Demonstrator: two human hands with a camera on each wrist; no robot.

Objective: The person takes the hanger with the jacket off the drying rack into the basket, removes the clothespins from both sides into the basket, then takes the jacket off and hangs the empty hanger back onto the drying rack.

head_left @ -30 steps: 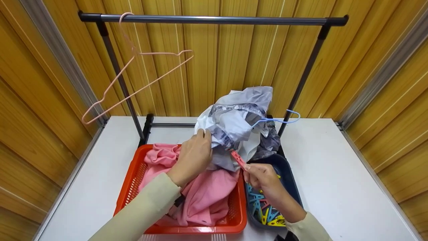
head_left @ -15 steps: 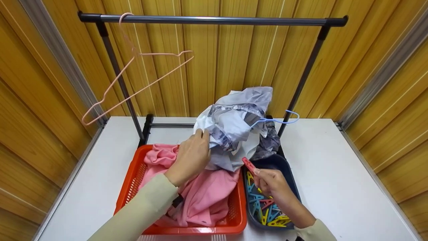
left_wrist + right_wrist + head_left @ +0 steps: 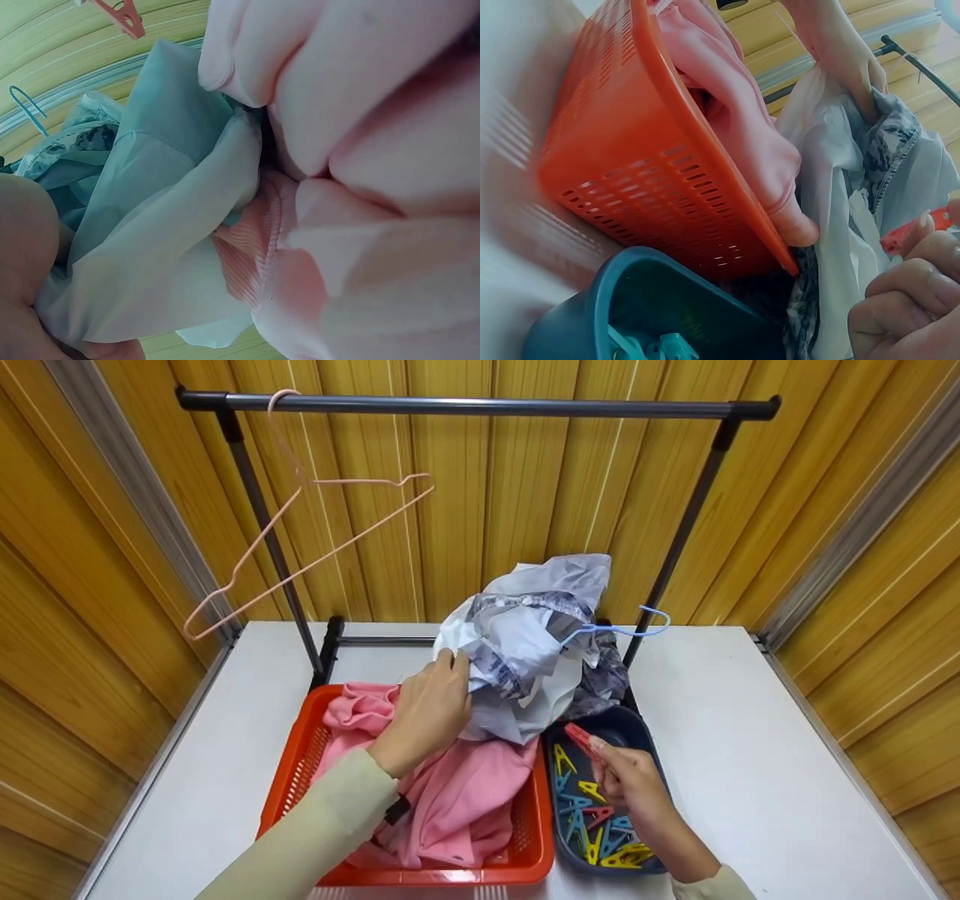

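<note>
My left hand (image 3: 435,701) grips the edge of a white and grey garment (image 3: 517,641) with a dark patterned trim, bunched up above the basket's back edge. A blue hanger (image 3: 622,630) pokes out of the garment on its right side, hook pointing right. In my right hand (image 3: 630,780) a red clothespin (image 3: 580,737) is pinched between thumb and fingers, over the dark blue bin (image 3: 641,735). The right wrist view shows the clothespin (image 3: 911,231) apart from the cloth, pointing toward it. In the left wrist view, fingers (image 3: 30,262) hold the pale fabric (image 3: 165,262).
A red basket (image 3: 289,780) holds pink clothing (image 3: 465,802). Beside it, the bin contains several yellow, blue and red clothespins (image 3: 592,829). Behind stands a black rack (image 3: 480,405), with a pink hanger (image 3: 345,540) on its bar. Wood-patterned walls (image 3: 525,487) enclose the white table (image 3: 750,765).
My right hand has drawn back to the right and slightly down, taking the red clothespin away from the garment's trim. The left hand has barely shifted.
</note>
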